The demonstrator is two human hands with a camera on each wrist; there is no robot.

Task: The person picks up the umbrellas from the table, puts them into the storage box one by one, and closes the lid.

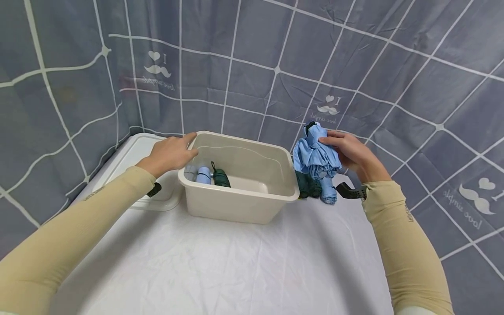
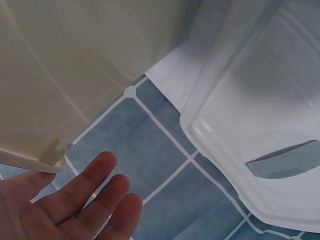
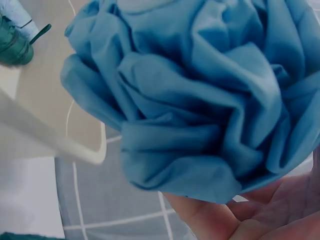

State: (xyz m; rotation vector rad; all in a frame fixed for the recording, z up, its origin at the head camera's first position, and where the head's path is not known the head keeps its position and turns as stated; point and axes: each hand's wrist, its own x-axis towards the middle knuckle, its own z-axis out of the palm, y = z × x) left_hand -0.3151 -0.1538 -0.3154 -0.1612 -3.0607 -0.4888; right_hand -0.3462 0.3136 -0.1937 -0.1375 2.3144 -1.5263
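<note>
Two hands are working at once, and a few things could be going wrong soon. The right hand (image 1: 350, 151) is pinching a loose blue bundle (image 1: 316, 153), thumb on one side and fingers on the other. That bundle is hanging just past the right end of the bin (image 1: 232, 205), outside it and over some green rolls (image 1: 313, 188) and a blue roll (image 1: 328, 192) that are lying on the table (image 1: 204, 262). I cannot tell if it is touching them. Its soft folds are puffing out all around, so maybe a fold will be catching on the rim, or the whole thing will be flopping open because the hand is pinching only a small part. If it is swinging low, it may be knocking the rolls about. The left hand (image 1: 171, 153) is touching the bin's far left corner, its fingers spreading apart and not wrapping around the rim. With such a light touch, the bin might be sliding or tipping if something is bumping its other end. Inside, a small blue roll (image 1: 203, 175) and a dark green roll (image 1: 221, 178) are lying near the left end, and a tilt could be sending them rolling. The white lid (image 2: 240, 120) is resting beside the bin, and a sliding bin might be pushing it.
</note>
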